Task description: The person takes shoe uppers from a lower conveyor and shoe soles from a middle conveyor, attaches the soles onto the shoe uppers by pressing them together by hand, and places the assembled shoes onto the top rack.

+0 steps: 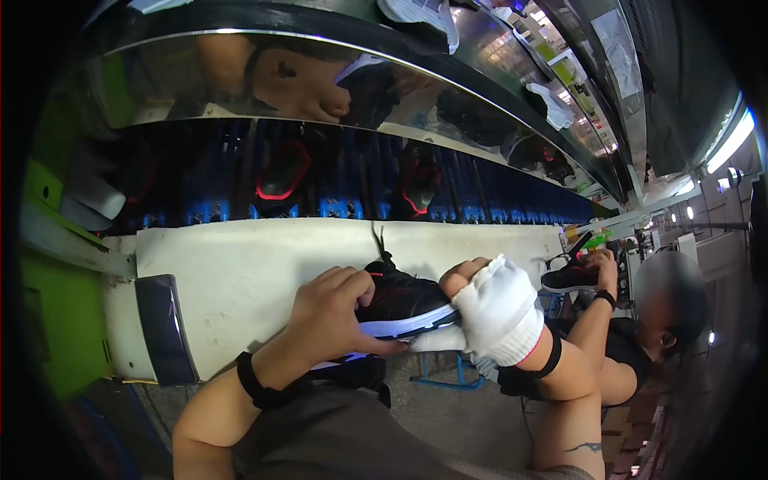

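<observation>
Head: both hands (330, 310) (498, 308) hold shoe (408, 300) at near table (228, 264) edge.

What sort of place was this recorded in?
Probably a shoe factory's assembly line. Black shoes with red trim rest along a dark, blue-striped track, a black lace-up shoe with a pale sole is being held, and a co-worker's hand grasps another black shoe.

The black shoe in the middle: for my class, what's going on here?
The black shoe is held between a bare left hand and a right hand partly gloved in white, near the edge of a white table. Beyond it, more dark shoes sit on a conveyor. To the right, a co-worker's hand holds another shoe.
</observation>
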The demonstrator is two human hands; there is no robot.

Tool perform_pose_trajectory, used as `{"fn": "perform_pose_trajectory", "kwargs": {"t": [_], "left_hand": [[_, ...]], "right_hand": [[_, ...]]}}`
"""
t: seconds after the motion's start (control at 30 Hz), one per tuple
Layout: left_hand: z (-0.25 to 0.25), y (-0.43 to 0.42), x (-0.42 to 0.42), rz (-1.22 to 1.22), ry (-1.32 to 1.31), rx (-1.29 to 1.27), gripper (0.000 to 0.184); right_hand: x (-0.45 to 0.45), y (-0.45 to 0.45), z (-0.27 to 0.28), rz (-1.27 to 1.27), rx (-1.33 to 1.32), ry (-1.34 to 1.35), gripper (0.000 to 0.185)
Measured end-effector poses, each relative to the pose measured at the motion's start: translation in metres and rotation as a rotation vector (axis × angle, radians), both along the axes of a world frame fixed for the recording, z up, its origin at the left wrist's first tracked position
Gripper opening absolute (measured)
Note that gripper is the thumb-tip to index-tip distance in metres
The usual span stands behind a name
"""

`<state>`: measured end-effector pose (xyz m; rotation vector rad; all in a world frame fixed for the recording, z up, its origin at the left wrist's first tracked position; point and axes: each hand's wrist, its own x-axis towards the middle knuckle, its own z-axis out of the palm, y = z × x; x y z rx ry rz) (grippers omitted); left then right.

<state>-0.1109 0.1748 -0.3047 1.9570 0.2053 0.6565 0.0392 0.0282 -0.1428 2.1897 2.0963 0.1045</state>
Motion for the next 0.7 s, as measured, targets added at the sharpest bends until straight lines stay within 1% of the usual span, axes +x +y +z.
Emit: {"fn": "perform_pose_trajectory", "kwargs": {"t": [0.03,0.1,0.13,0.2,0.23,0.27,0.3,0.33,0.37,0.4,0.47,0.5,0.53,0.57,0.6,0.67,0.7], "left_hand": [[-0.001,0.001,-0.001,-0.001,0.002,0.015,0.068],[-0.002,0.003,-0.006,-0.103,0.082,0.007,0.067],[-0.002,0.006,-0.007,-0.101,0.087,0.033,0.067],[0.001,0.01,-0.013,-0.203,0.096,0.021,0.068],[0.006,0.014,-0.02,-0.258,0.23,-0.066,0.063],[-0.003,0.021,-0.026,-0.253,0.234,-0.046,0.063],[-0.023,0.031,-0.035,-0.28,0.23,-0.233,0.066],[-0.037,0.04,-0.048,-0.311,0.228,-0.423,0.07],[-0.041,0.045,-0.063,-0.442,0.23,-0.875,0.088],[-0.041,0.042,-0.074,-0.435,0.227,-0.864,0.088],[-0.031,0.04,-0.096,-0.34,0.143,-0.604,0.101],[-0.009,0.034,-0.099,-0.192,0.079,-0.499,0.097],[0.014,0.041,-0.106,-0.172,0.083,-0.492,0.097],[0.041,0.052,-0.109,-0.153,0.026,-0.218,0.091],[0.065,0.061,-0.111,-0.133,-0.026,0.054,0.086],[0.105,0.071,-0.115,-0.097,-0.054,0.226,0.076],[0.112,0.075,-0.118,-0.099,-0.034,0.355,0.077]], "right_hand": [[-0.009,0.002,0.001,-0.009,-0.022,-0.04,0.067],[-0.024,0.004,0.003,-0.035,-0.116,-0.063,0.067],[-0.029,0.003,0.002,-0.051,-0.142,-0.07,0.067],[-0.029,0.001,-0.004,0.006,-0.057,-0.094,0.068],[-0.026,0.003,-0.001,-0.112,-0.087,-0.008,0.068],[-0.024,0.001,0.001,-0.228,-0.115,0.074,0.068],[-0.01,-0.008,-0.014,-0.328,0.076,0.162,0.067],[0.005,-0.018,-0.031,-0.553,0.123,0.351,0.064],[0.02,-0.031,-0.049,-0.725,0.076,0.568,0.063],[0.029,-0.04,-0.069,-0.886,0.017,0.788,0.062],[0.013,-0.055,-0.12,-0.923,0.131,1.525,0.057],[-0.004,-0.039,-0.1,-0.788,-0.056,1.357,0.056],[-0.019,-0.035,-0.137,-0.67,0.118,1.72,0.059],[-0.027,-0.03,-0.176,-0.717,0.138,2.075,0.061],[-0.055,-0.01,-0.159,-0.615,0.193,2.226,0.059],[-0.059,0.007,-0.188,-0.665,0.009,2.005,0.055],[-0.064,0.009,-0.188,-0.427,0.11,1.665,0.053]]}}
